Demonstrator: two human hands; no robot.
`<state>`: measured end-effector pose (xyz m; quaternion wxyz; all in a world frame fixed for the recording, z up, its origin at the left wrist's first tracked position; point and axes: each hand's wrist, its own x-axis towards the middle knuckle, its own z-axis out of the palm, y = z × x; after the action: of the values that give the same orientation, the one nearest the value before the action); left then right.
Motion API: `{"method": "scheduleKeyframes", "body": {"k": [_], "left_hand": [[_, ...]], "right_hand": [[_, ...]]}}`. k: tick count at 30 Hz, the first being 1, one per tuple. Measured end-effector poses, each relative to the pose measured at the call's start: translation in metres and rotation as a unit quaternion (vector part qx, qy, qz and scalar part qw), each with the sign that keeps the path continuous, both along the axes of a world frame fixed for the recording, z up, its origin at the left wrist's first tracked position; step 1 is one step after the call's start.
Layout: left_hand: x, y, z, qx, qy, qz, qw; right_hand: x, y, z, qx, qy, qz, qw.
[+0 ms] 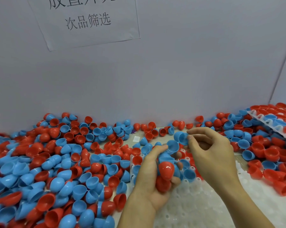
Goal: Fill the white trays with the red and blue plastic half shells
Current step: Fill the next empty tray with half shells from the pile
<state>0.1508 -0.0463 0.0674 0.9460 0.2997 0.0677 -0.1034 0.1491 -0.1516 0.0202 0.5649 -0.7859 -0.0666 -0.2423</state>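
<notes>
My left hand grips a stack of shells; right hand pinches a blue shell; centre white tray mostly unfilled; right-edge tray looks full.

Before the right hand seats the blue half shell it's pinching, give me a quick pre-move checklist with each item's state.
1. Right hand has a grip on a single blue half shell: ok.
2. Left hand holds a supply of nested shells: ok.
3. White tray under the hands has open pockets: ok.
4. Shell free of defects: cannot tell.
5. Which pocket is the target: cannot tell.
6. Filled tray at far right is out of the way: ok.
</notes>
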Motion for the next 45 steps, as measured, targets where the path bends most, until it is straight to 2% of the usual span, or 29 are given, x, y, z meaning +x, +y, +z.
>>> {"method": "scheduleKeyframes", "body": {"k": [1,2,4,7,11,13,19,23,29,36,41,45], "left_hand": [[-0.032,0.012,-0.021,0.017,-0.01,-0.06,0.998],[-0.042,0.022,-0.039,0.026,0.076,-0.063,0.995],[-0.039,0.029,-0.054,0.055,0.099,-0.043,0.993],[-0.032,0.025,-0.049,0.059,0.075,-0.06,0.994],[-0.035,0.028,-0.056,0.152,0.043,-0.081,0.984],[-0.036,0.026,-0.056,0.183,0.032,-0.077,0.98],[-0.033,0.026,-0.056,0.142,0.045,-0.025,0.989],[-0.032,0.029,-0.055,0.135,0.066,-0.024,0.988],[-0.033,0.028,-0.054,0.118,0.063,-0.091,0.987],[-0.036,0.026,-0.052,0.098,0.053,-0.091,0.99],[-0.036,0.028,-0.052,0.033,0.039,-0.088,0.995],[-0.036,0.027,-0.053,0.056,0.029,-0.063,0.996]], "right_hand": [[0.0,0.001,0.001,0.01,0.003,-0.015,1.0],[0.001,0.0,0.0,0.018,-0.003,-0.019,1.0],[0.002,-0.001,-0.003,0.026,-0.027,-0.037,0.999],[0.004,-0.004,-0.003,0.035,-0.027,-0.024,0.999],[0.002,-0.007,-0.001,-0.032,0.023,0.091,0.995],[0.002,-0.007,-0.002,-0.049,0.032,0.116,0.992],[0.003,-0.006,-0.002,0.004,-0.001,0.05,0.999],[0.003,-0.009,-0.001,0.046,0.005,0.053,0.998],[0.004,-0.007,-0.001,0.03,0.004,0.057,0.998],[0.002,-0.007,0.0,0.018,0.021,0.093,0.995],[0.001,-0.014,0.004,0.016,0.034,0.128,0.991],[0.002,-0.021,0.009,-0.017,0.05,0.121,0.991]]}}
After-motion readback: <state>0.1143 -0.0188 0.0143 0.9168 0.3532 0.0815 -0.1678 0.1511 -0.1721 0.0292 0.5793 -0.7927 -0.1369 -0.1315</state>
